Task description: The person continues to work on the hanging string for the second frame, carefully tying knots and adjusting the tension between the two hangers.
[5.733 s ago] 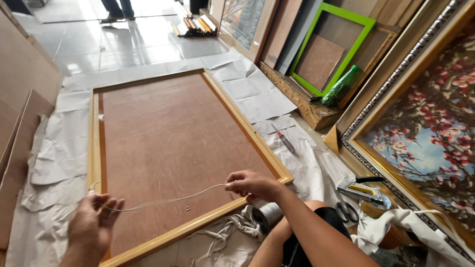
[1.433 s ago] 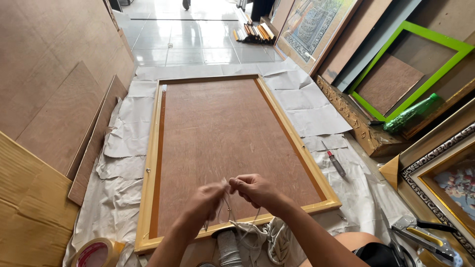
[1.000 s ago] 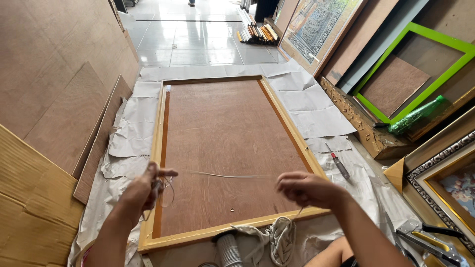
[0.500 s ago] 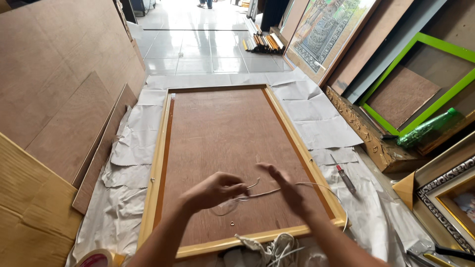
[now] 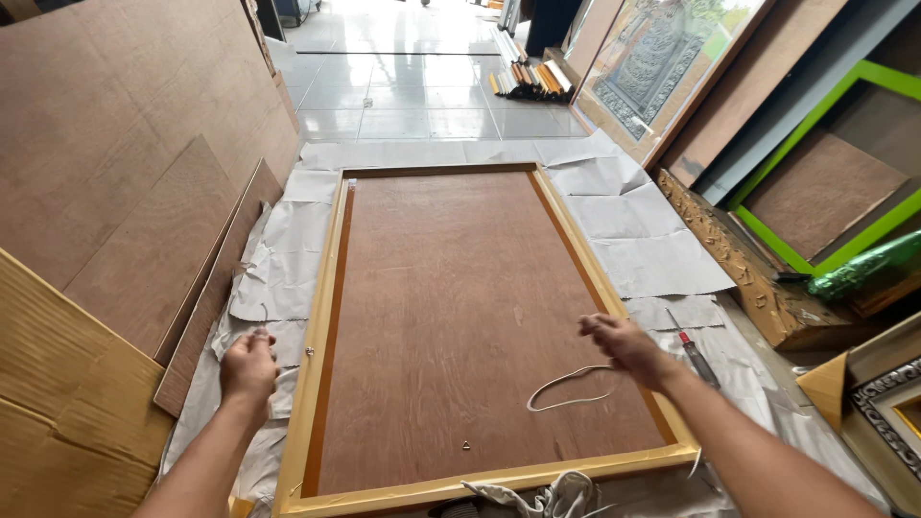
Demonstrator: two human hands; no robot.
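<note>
A large picture frame (image 5: 321, 317) with a light wooden rim lies face down on white paper, its brown backing board (image 5: 460, 307) up. My left hand (image 5: 249, 364) is a closed fist just outside the frame's left rail, beside a small screw (image 5: 310, 352), and a thin cord end (image 5: 264, 313) curls up from it. My right hand (image 5: 624, 343) hovers over the right rail, pinching a white cord (image 5: 566, 388) that lies in a loose loop on the board. A small metal ring (image 5: 466, 445) rests on the board near the bottom rail.
A red-handled screwdriver (image 5: 696, 355) lies on the paper right of the frame. A bundle of cord (image 5: 556, 494) sits at the bottom edge. Plywood sheets (image 5: 144, 192) and cardboard (image 5: 58, 384) lean on the left; a carved frame (image 5: 739, 259), green frame (image 5: 815, 249) and green roll (image 5: 863, 269) stand on the right.
My hands, close together over the board half a second ago, have spread apart: the left went out past the left rail, the right to the right rail. The cord now lies slack in a loop.
</note>
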